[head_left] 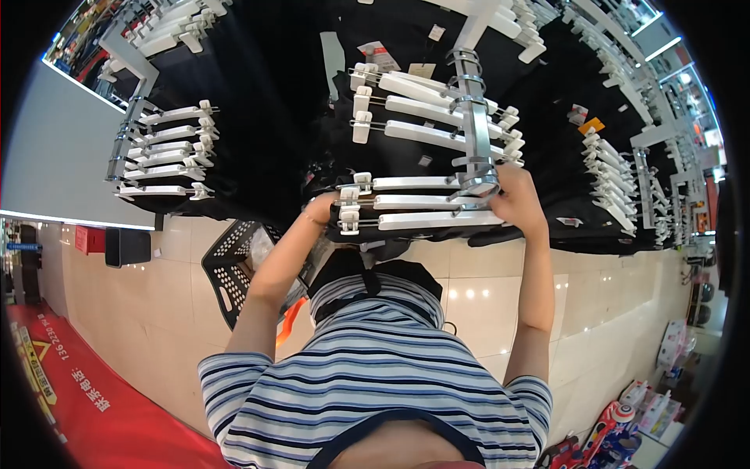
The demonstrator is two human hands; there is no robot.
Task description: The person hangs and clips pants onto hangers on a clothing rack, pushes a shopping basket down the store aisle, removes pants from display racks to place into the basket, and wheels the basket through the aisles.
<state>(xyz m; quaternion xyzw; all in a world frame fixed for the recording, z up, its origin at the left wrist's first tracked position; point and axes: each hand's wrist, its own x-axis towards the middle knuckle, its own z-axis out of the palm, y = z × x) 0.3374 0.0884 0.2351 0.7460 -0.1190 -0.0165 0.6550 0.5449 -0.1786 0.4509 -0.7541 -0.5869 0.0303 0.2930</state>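
White clip hangers [441,220] with black garments [312,164] clipped to them hang from a metal display arm [474,117] in front of me. My right hand [517,202] is closed around the right end of the front hangers, beside the tip of the arm. At the left clips of the same hangers is my left hand [320,208]; its fingers go in among the black fabric and are hidden. Several more hangers [426,134] sit further back on the arm, with a gap between them and the front group. Paper tags [378,56] show on the garments behind.
Similar hangers with black garments hang at left [168,156] and right [611,180]. A dark perforated basket [226,270] stands on the tiled floor [172,313] by my legs. A black bin [129,247] and a red banner [101,383] are at left; packaged goods [617,430] lie lower right.
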